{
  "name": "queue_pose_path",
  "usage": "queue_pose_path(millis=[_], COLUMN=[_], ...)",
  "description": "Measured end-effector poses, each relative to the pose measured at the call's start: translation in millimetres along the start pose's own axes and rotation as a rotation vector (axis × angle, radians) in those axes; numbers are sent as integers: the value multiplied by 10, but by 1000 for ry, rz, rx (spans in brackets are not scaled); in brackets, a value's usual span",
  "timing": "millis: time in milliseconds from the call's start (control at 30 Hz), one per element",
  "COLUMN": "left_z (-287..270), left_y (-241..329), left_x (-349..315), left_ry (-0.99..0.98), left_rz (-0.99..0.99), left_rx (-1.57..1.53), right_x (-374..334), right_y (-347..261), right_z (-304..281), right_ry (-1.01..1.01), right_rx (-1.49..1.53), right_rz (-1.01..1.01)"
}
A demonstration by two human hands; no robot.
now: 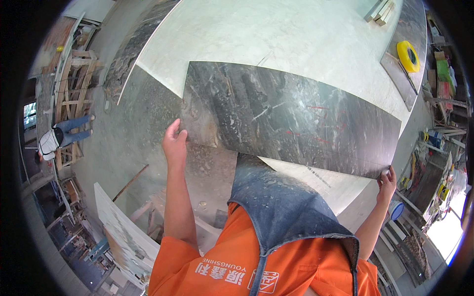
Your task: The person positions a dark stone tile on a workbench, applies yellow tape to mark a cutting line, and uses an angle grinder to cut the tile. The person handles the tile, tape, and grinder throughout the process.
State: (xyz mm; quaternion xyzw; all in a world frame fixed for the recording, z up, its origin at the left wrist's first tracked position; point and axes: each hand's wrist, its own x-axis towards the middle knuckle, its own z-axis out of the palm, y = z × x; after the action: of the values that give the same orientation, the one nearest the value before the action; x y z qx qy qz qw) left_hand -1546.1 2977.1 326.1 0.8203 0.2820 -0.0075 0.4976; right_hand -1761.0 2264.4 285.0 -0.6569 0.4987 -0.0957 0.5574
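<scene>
Between my hands is a long dark grey stone panel (pixel 276 116) with pale veins, a brownish patch and some red marks. Fingers and thumb of my left hand (pixel 175 143) close on its left end, at the near corner. At the opposite end my right hand (pixel 387 181) grips the near right corner. The panel lies over a large pale slab (pixel 296 47), its near edge close to my dusty blue apron (pixel 286 197). What is beneath the panel is mostly hidden.
At the right, a yellow tape roll (pixel 408 56) rests on a dark stone strip. Small pale blocks (pixel 379 12) lie at the far right. A white slab (pixel 123 232) leans at the lower left. Another person (pixel 57 138) is by wooden racks (pixel 76 84) on the left.
</scene>
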Motion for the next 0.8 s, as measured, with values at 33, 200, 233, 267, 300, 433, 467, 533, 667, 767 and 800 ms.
queue_pose_path(millis=[33,200,233,267,300,433,467,533,667,767,800], left_z=[0,-6,-1,6,12,-13,-25,21,352,1083,1332], left_y=[-11,-44,-37,-25,-13,-43,-160,-128,379,1109,1172], left_x=[7,17,13,6,1,2,38,33,-292,-719,-812], left_ry=[-1,-17,-10,-3,3,-9,2,54,147,-227,-342], left_rz=[-1,-20,-15,-10,-5,14,57,190,622,840,939], left_rx=[-8,-36,-30,-23,-19,-16,-29,125,625,517,471], right_x=[9,27,21,15,29,59,60,178,-28,-427,-633], right_y=[8,24,17,8,21,66,67,200,-177,-468,-586], right_z=[-9,-5,6,15,0,-32,-31,-89,268,1036,1363], right_ry=[-2,-3,2,7,8,2,-1,120,327,205,134], right_rx=[-2,9,7,6,1,-15,-19,-96,-847,-913,-985], right_rz=[2,0,4,9,7,-3,-6,-80,-608,-752,-760])
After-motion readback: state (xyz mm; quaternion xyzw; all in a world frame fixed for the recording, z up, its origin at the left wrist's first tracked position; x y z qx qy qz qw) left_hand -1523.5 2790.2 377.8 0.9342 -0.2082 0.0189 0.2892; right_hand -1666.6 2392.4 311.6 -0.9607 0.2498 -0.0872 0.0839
